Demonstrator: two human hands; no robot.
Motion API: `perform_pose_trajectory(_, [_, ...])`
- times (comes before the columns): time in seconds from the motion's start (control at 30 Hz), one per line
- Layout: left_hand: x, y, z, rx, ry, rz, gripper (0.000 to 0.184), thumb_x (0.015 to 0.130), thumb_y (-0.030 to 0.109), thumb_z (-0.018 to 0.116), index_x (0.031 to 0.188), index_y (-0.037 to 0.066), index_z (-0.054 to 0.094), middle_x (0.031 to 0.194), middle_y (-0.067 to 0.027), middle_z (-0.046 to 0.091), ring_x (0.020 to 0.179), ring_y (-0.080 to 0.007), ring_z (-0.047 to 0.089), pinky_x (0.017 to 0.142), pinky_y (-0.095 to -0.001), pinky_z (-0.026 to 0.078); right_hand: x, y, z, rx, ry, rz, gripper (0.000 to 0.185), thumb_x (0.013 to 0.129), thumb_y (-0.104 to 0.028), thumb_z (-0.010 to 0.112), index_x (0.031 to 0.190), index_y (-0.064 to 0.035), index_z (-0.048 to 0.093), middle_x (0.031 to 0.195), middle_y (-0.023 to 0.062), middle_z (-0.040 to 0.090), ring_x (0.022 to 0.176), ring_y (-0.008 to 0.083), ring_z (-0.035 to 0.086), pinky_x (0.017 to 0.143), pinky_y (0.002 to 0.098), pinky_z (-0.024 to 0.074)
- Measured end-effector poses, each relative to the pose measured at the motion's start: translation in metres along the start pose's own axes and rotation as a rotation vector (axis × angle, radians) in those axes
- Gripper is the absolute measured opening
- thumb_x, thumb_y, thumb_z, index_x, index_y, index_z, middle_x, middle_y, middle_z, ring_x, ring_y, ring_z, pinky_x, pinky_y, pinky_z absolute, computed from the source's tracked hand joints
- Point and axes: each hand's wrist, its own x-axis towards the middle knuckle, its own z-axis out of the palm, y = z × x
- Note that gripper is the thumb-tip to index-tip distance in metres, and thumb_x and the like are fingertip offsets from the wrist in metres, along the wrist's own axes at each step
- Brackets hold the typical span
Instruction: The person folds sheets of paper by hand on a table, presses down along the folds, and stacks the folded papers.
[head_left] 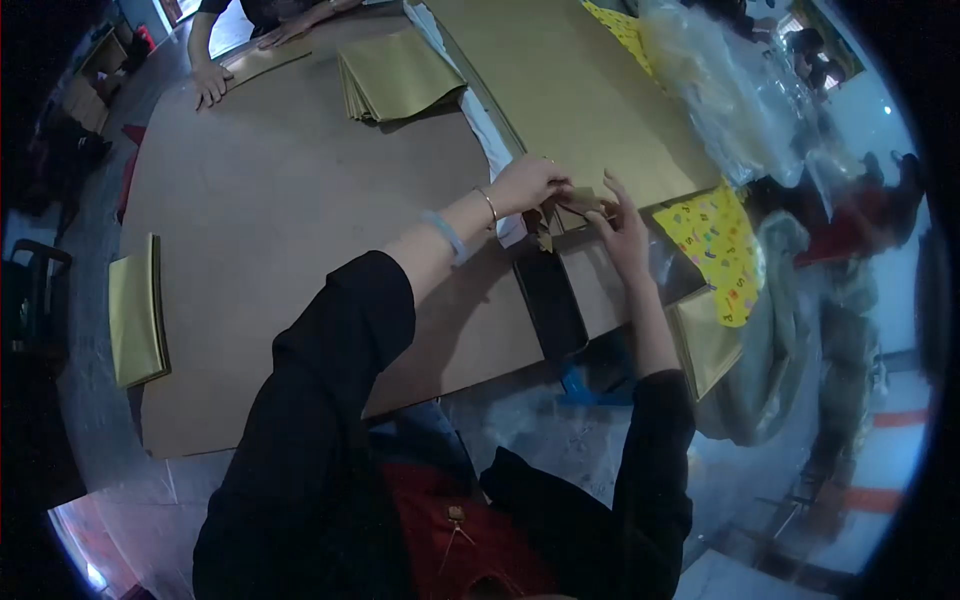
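My left hand [530,185], with a bangle and a light blue band on its wrist, pinches a small gold-brown piece [583,199] over the near edge of a large gold sheet stack [580,100]. On the other side of the piece is my right hand [624,232], its thumb and a finger closed at the piece's edge and its index finger raised. The piece's exact shape is too small to tell. Just below my hands, a dark narrow box-like gap [550,305] lies between the boards.
A brown board table [300,220] bears folded gold sheets [400,75] at the back and another bundle [137,315] at the left edge. Yellow patterned material [715,245] and clear plastic [720,85] lie right. A co-worker's hand [210,83] rests at the far left.
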Motion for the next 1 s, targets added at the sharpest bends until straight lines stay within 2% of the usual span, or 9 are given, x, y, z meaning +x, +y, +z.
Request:
perform_pose_trajectory(0.07, [0.005,-0.003,0.006,0.04,0.045,-0.02,0.019,0.086,0.026,0.061,0.095,0.011,0.069,0.083,-0.0112,0.067,0.076,-0.0295,0.064,0.067,-0.0396,0.049,-0.002,-0.002,0.001,0.077,0.093,-0.1,0.035,0.086,-0.016,0.065,0.12,-0.0159,0.058,0.128,0.0084,0.056,0.098,0.0221,0.064,0.078,0.0313,0.0526])
perform_pose_trajectory(0.27, [0.006,0.0,0.006,0.042,0.079,-0.056,0.027,0.086,0.036,0.059,0.096,0.013,0.07,0.084,-0.0115,0.067,0.077,-0.0301,0.064,0.068,-0.0393,0.049,0.0,0.01,-0.006,-0.265,-0.076,-0.177,0.021,0.085,-0.014,0.066,0.105,-0.0084,0.066,0.138,0.0053,0.05,0.1,0.0196,0.064,0.082,0.0308,0.0519])
perform_pose_trajectory(0.33, [0.006,-0.003,0.007,0.053,0.069,-0.065,0.028,0.086,0.037,0.059,0.095,0.013,0.07,0.084,-0.0114,0.067,0.078,-0.0302,0.064,0.068,-0.0391,0.05,0.002,0.01,-0.005,-0.195,-0.069,-0.128,0.016,0.083,-0.014,0.067,0.096,-0.0054,0.069,0.138,0.0034,0.05,0.097,0.0178,0.064,0.08,0.0298,0.0515])
perform_pose_trajectory(0.47, [0.004,-0.007,0.003,0.086,0.022,-0.003,0.029,0.089,0.037,0.056,0.095,0.012,0.07,0.083,-0.0091,0.068,0.074,-0.028,0.064,0.068,-0.038,0.05,0.008,0.001,-0.007,-0.079,-0.09,0.003,0.018,0.081,-0.014,0.068,0.095,-0.0031,0.068,0.136,0.0028,0.052,0.091,0.0162,0.065,0.078,0.0282,0.0507])
perform_pose_trajectory(0.53, [0.002,-0.003,-0.005,0.075,-0.027,0.009,0.03,0.09,0.038,0.055,0.095,0.012,0.069,0.082,-0.0082,0.068,0.074,-0.0261,0.065,0.068,-0.037,0.05,0.013,-0.009,-0.011,0.015,-0.144,0.246,0.019,0.078,-0.012,0.069,0.094,-0.0011,0.067,0.133,0.0044,0.055,0.085,0.0148,0.065,0.076,0.0271,0.0499])
perform_pose_trajectory(0.67, [-0.001,-0.006,-0.009,-0.113,-0.146,-0.027,0.026,0.091,0.034,0.057,0.097,0.01,0.067,0.081,-0.0067,0.068,0.074,-0.0199,0.066,0.068,-0.033,0.05,0.018,-0.004,-0.012,0.016,-0.182,0.262,0.021,0.077,-0.01,0.069,0.094,0.0004,0.067,0.131,0.0047,0.056,0.081,0.0134,0.064,0.074,0.0269,0.0497])
perform_pose_trajectory(0.87, [-0.002,-0.008,-0.006,-0.077,-0.106,0.029,0.018,0.09,0.026,0.06,0.099,0.012,0.067,0.082,-0.0065,0.068,0.075,-0.0205,0.065,0.069,-0.0323,0.05,0.013,0.003,-0.005,0.131,-0.09,0.153,0.019,0.079,-0.01,0.068,0.09,0.0047,0.065,0.128,0.0069,0.059,0.084,0.0155,0.064,0.075,0.0265,0.0497])
perform_pose_trajectory(0.93, [-0.003,-0.007,-0.003,0.001,-0.062,0.063,0.018,0.089,0.025,0.06,0.1,0.012,0.067,0.083,-0.0067,0.068,0.075,-0.0221,0.065,0.069,-0.0327,0.05,0.013,-0.004,-0.007,0.093,-0.085,0.232,0.019,0.08,-0.008,0.069,0.094,0.0032,0.063,0.135,0.009,0.052,0.093,0.0175,0.063,0.078,0.0279,0.0499])
perform_pose_trajectory(1.0, [-0.004,-0.001,0.003,0.013,0.077,0.0,0.02,0.088,0.024,0.059,0.101,0.012,0.068,0.085,-0.0077,0.068,0.077,-0.0259,0.065,0.07,-0.0349,0.05,0.009,-0.001,-0.003,0.127,-0.018,0.151,0.021,0.08,-0.007,0.069,0.097,0.002,0.061,0.139,0.0088,0.046,0.097,0.0178,0.062,0.079,0.0284,0.0498])
